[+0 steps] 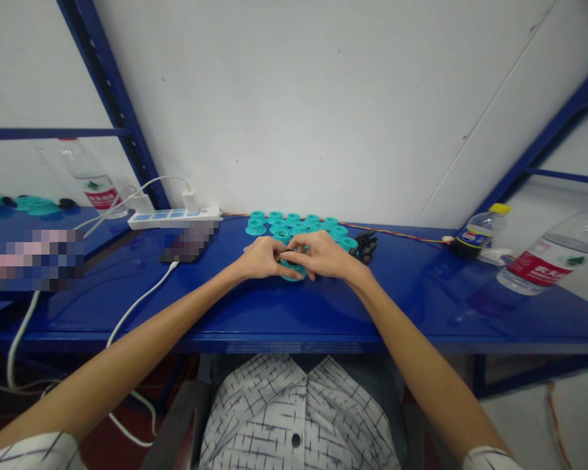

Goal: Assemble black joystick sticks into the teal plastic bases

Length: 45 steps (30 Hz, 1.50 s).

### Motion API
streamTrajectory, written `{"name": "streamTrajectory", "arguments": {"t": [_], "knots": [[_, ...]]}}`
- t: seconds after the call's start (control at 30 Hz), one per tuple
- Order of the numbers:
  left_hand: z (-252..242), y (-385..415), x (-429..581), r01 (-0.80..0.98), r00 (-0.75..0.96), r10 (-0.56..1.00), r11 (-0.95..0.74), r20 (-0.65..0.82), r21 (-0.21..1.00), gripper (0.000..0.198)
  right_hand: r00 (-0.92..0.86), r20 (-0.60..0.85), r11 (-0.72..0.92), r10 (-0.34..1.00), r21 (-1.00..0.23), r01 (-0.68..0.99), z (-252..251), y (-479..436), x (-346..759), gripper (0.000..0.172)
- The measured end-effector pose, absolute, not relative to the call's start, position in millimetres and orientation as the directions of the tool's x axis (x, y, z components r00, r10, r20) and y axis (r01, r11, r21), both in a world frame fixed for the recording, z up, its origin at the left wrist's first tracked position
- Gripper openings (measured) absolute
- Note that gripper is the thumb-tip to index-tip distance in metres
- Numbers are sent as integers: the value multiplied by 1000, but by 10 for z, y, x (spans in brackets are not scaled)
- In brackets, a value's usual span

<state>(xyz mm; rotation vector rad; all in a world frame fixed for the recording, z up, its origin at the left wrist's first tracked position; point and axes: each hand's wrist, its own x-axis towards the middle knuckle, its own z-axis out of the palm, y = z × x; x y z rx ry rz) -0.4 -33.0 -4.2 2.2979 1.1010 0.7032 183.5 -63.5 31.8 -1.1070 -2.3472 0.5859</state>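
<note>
Both my hands meet over a teal round plastic part [293, 272] near the middle of the blue table. My left hand [263, 258] is closed around its left side, thumb and fingers bent against it. From the right, my right hand [322, 253] curls its fingers over the top and side of the same part. A small dark piece shows between the fingertips, mostly hidden. Just behind my hands stand several more teal flanged parts [312, 220] in rows. Right of them lies a pile of black plastic pieces [367, 245].
A white power strip [174, 217] and a phone [191, 243] on a white cable lie left. A cola bottle [480, 230] and a large water bottle [553, 251] stand right. Red and yellow wires [396, 234] run along the wall. Another table [91, 225] is at far left.
</note>
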Motion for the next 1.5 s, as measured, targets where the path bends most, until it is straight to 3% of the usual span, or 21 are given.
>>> {"name": "streamTrajectory", "arguments": {"t": [0.13, 0.23, 0.47, 0.57, 0.83, 1.0, 1.2, 1.33, 1.5], "knots": [[5, -355, -5, 531, 526, 806, -560, 271, 636, 48, -517, 343, 619, 784, -486, 617, 341, -656, 1810, 24], [93, -390, -9, 472, 549, 765, -616, 337, 631, 45, -493, 392, 630, 777, -498, 596, 373, -668, 1843, 30], [220, -426, -68, 347, 664, 699, -602, 264, 719, 44, -464, 365, 581, 807, -632, 513, 371, -641, 1939, 29], [194, -403, -92, 338, 681, 697, -572, 224, 748, 44, -464, 397, 605, 792, -613, 509, 362, -632, 1934, 29], [175, -377, -86, 320, 658, 697, -601, 285, 732, 43, -513, 429, 660, 743, -592, 462, 363, -639, 1909, 30], [154, -381, -59, 344, 595, 728, -613, 340, 711, 43, -473, 540, 718, 696, -508, 476, 321, -612, 1859, 31], [106, -374, -24, 393, 516, 708, -696, 482, 601, 39, -412, 719, 768, 560, -263, 584, 244, -566, 1790, 40], [128, -340, -51, 452, 439, 721, -693, 536, 561, 44, -331, 742, 737, 583, -311, 600, 248, -556, 1810, 33], [76, -121, -225, 613, 197, 778, -573, 597, 544, 53, -244, 735, 664, 633, -354, 658, 322, -570, 1907, 39]]}}
